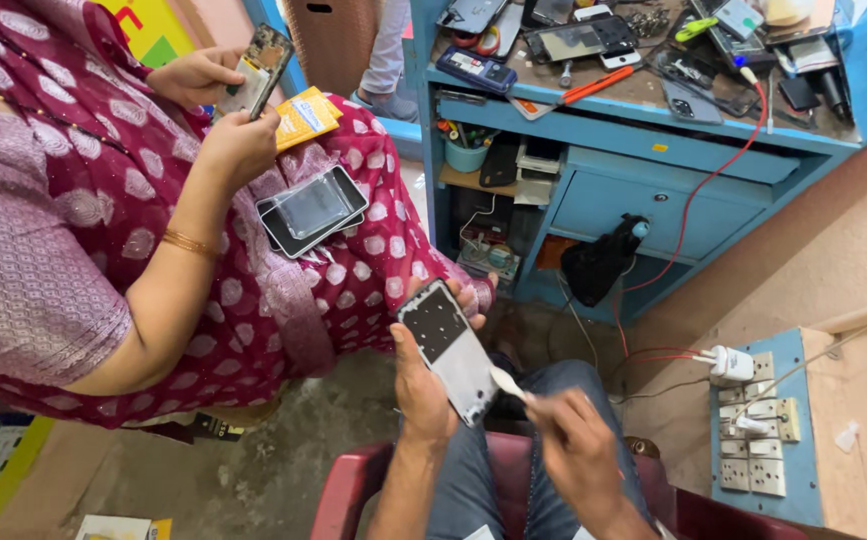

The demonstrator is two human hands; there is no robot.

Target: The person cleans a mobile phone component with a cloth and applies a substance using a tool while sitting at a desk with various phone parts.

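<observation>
1. Lower centre of frame: left hand (422,385) is clamped round an opened phone frame (451,350), tilted, inner side up.
2. Right hand (576,440) pinches a small white tool (507,382); tip touches frame's lower edge.
3. Judgement: keep strokes light, frame steady w/ thumb.
4. Frame sits betw. both hands, above the knees.

One camera sits on my head, looking steeply down and slightly forward. It views my left hand (429,385) and right hand (579,450) from close above my lap, with the blue workbench (644,190) farther ahead and a seated person's lap at left.
</observation>
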